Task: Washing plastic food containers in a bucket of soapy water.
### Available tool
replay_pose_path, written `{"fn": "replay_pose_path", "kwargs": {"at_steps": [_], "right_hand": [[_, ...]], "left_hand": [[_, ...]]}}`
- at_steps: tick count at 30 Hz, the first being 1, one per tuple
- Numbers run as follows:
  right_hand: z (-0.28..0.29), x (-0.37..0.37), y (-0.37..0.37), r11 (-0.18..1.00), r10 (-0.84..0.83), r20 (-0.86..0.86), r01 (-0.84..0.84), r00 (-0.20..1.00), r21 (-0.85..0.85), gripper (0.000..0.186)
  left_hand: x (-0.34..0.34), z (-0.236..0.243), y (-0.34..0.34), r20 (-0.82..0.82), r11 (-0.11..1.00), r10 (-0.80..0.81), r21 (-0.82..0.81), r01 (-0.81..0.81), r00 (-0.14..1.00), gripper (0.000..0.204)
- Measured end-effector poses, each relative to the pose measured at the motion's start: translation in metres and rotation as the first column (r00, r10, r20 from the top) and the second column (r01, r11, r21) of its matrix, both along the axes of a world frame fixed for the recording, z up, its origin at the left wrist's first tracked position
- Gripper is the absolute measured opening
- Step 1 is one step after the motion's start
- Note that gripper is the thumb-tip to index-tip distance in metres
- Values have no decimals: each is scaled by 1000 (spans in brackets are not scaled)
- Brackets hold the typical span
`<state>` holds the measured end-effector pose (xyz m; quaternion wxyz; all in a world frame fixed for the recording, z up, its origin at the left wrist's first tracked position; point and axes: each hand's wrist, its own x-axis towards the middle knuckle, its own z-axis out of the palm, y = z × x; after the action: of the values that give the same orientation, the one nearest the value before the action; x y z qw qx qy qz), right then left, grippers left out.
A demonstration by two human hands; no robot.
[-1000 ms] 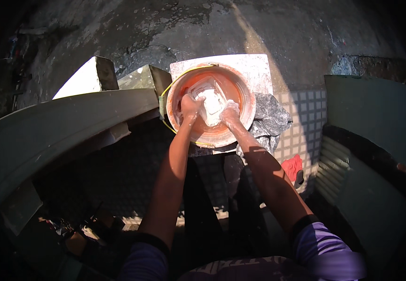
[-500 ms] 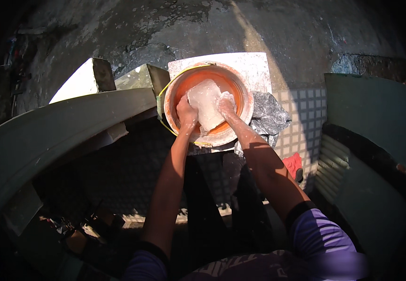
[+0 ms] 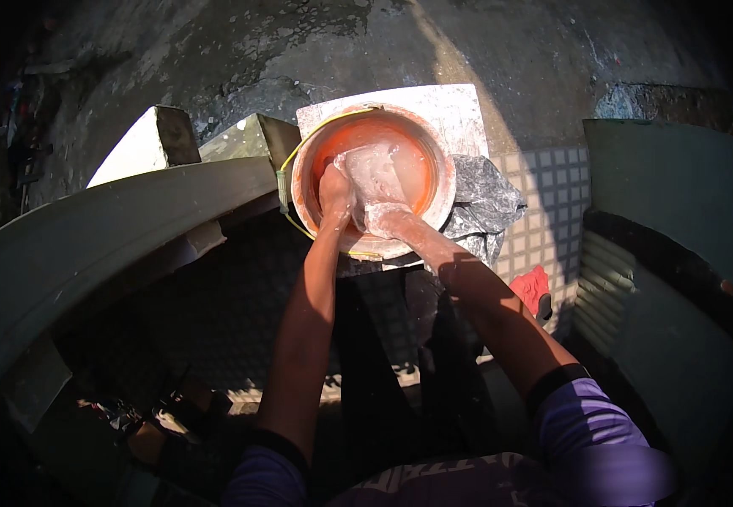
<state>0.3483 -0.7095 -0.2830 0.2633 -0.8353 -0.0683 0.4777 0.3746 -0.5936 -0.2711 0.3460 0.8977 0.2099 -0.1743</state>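
Observation:
An orange bucket (image 3: 302, 182) with a whitish, smeared rim holds a wet, pale, translucent sheet or bag (image 3: 373, 165), which looks like thin plastic coated in white. My left hand (image 3: 336, 193) is closed at the left side of this sheet, inside the bucket. Lower in the bucket, my right hand (image 3: 390, 221) presses into the near part of it, its fingers covered by white film and folds. The bucket's yellow wire handle (image 3: 316, 135), with a green grip, hangs along the left rim.
Under the bucket lies a white-spattered board (image 3: 459, 110). Crumpled dark grey plastic (image 3: 485, 198) sits at its right, on checkered tiles (image 3: 544, 182). A red cloth-like thing (image 3: 531, 287) lies near my right forearm. A curved grey-green panel (image 3: 147, 194) stands at left, another (image 3: 662, 182) at right.
My right hand has moved down toward the near rim, pulling the sheet's edge with it. The sheet has sunk and folded. My left hand stays nearly in place.

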Motion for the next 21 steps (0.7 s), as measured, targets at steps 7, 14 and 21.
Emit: {"fn": "replay_pose_path", "kwargs": {"at_steps": [7,14,21], "right_hand": [[-35,-5,-14,968,-246,161,250,956,-2,54],[-31,2,-45,982,52,252,-95,966,162,34],[-100,-35,-92,942,-22,316,-86,948,324,38]], "left_hand": [[5,-33,-23,-107,1000,17,13,-16,994,53],[0,-40,-25,-84,932,143,-325,-162,986,50],[-1,-35,-62,-174,852,277,-411,-325,945,45]]}}
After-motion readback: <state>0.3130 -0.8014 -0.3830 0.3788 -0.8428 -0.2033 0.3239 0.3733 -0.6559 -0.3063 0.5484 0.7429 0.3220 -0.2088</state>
